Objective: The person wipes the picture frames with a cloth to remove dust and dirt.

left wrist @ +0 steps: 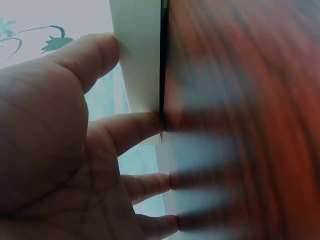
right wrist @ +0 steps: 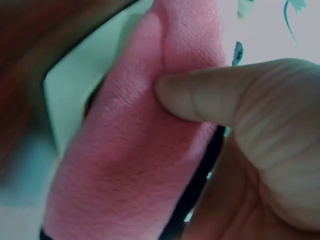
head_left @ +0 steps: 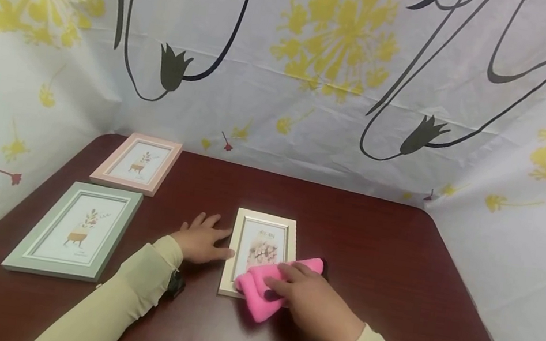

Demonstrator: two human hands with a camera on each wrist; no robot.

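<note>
A cream picture frame (head_left: 266,217) with a floral print lies face up on the table, its lower right part covered by a folded pink cloth (head_left: 256,303). My right hand (head_left: 319,305) grips this cloth over the frame; the right wrist view shows the thumb pressed into its fuzzy, dark-edged fabric (right wrist: 125,165). On the frame's left side rests my left hand (head_left: 201,240), fingers spread. Seen from the left wrist, the thumb and index finger touch the frame's side edge (left wrist: 137,55), while the other fingertips meet the tabletop.
At the left of the dark red table (head_left: 360,223) lie a green picture frame (head_left: 107,246) and, behind it, a pink picture frame (head_left: 169,164). A white curtain (head_left: 250,33) with yellow and grey flower prints encloses the table's back and sides.
</note>
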